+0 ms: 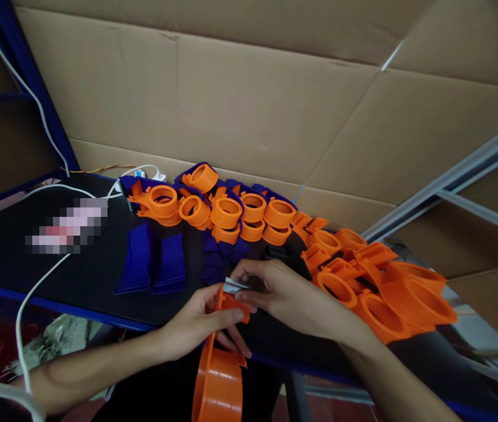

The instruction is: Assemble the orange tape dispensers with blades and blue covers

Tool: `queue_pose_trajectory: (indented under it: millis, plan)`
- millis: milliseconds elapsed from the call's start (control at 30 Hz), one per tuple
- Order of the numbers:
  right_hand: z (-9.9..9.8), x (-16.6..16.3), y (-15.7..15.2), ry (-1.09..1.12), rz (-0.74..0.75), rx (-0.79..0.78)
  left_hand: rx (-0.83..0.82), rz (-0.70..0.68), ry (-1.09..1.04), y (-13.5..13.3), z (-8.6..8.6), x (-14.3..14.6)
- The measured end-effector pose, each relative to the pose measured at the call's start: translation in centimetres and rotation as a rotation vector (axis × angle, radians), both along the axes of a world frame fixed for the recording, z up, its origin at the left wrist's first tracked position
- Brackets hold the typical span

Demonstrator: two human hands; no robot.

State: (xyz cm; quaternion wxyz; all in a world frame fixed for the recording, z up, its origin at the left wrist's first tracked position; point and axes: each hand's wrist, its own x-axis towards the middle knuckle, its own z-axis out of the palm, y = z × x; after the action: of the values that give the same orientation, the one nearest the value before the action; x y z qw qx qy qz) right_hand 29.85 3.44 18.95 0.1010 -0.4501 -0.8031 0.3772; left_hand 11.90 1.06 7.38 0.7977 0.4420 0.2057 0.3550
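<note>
My left hand point(213, 319) is closed around the upper part of an orange tape dispenser point(220, 384), whose round ring hangs down past the table's front edge. In my right hand point(275, 287) a small grey metal blade point(234, 286) is pinched between thumb and fingers. The blade lies against the top end of the dispenser; whether it is seated there I cannot tell. Just beyond my hands lies a pile of small dark blue pieces point(220, 258). Two fanned stacks of flat blue plates, a left stack point(136, 261) and a right stack point(170, 264), rest left of it.
Orange dispensers with blue parts point(226, 211) are piled along the cardboard wall point(231, 99). More plain orange dispensers point(376, 287) are heaped at the right. A white cable point(26, 310) crosses the black table point(99, 293) at left, near a blurred-out patch. A metal frame bar point(451, 164) slants at right.
</note>
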Motion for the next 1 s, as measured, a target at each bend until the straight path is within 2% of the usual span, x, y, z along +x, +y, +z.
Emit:
queue_pose_trajectory:
  millis: [200,300,400,533,633,733,867,1000]
  plan:
    - [-1.1,-1.0,0.4,0.169,-0.014,-0.095,-0.042,0.006,-0.043,-0.2,0.0,0.1]
    - [-1.3,-1.2,0.4,0.215,-0.056,-0.023,-0.065,0.002,-0.069,-0.1,-0.1,0.1]
    - [-1.3,-0.2,0.4,0.237,-0.136,0.123,-0.065,0.001,-0.130,0.0,-0.4,-0.1]
    - [-2.5,2.9,1.0,-0.004,-0.206,0.272,-0.062,0.003,-0.208,0.1,-0.6,-0.3]
    - [-4.3,5.2,1.4,-0.227,-0.216,0.309,-0.068,0.015,-0.221,0.2,-0.6,-0.4]
    - [-5.5,6.3,1.2,-0.316,-0.233,0.313,-0.075,0.032,-0.228,0.1,-0.6,-0.4]
    - [-5.3,5.9,0.8,-0.351,-0.217,0.333,-0.092,0.008,-0.243,0.2,-0.9,-0.3]
    - [-4.6,5.4,1.6,-0.445,-0.197,0.453,-0.092,0.000,-0.241,0.3,-1.1,-0.2]
